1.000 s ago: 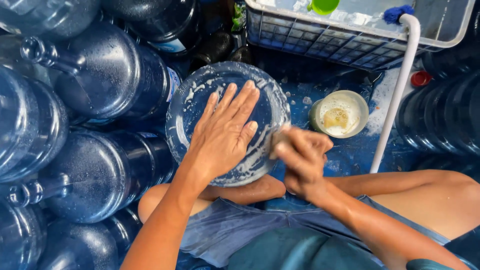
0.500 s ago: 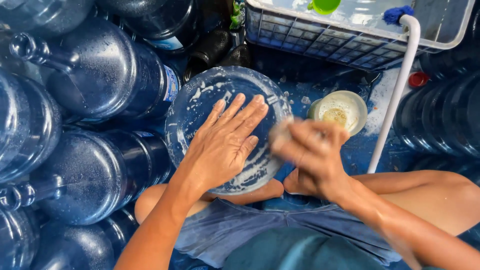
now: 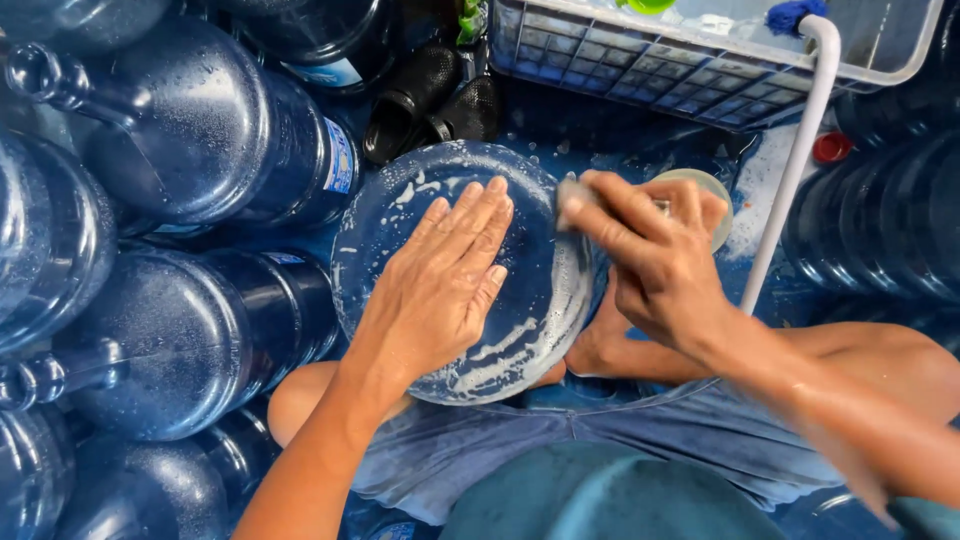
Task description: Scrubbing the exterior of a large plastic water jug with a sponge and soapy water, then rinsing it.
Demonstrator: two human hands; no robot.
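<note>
One head-worn camera looks steeply down from close above, the left hand (image 3: 440,290) and right hand (image 3: 650,260) near centre; no second view shares it.

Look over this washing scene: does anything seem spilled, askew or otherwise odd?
Soapy foam streaks the bottom of the upright water jug under the flat left hand, and white suds lie spilled on the blue floor beside the white pipe. The right hand grips a scrubber. Nothing looks broken.

Right hand (image 3: 650,260) hides most of bowl (image 3: 712,190); forearm blurred; crate (image 3: 640,70) cut off.
</note>
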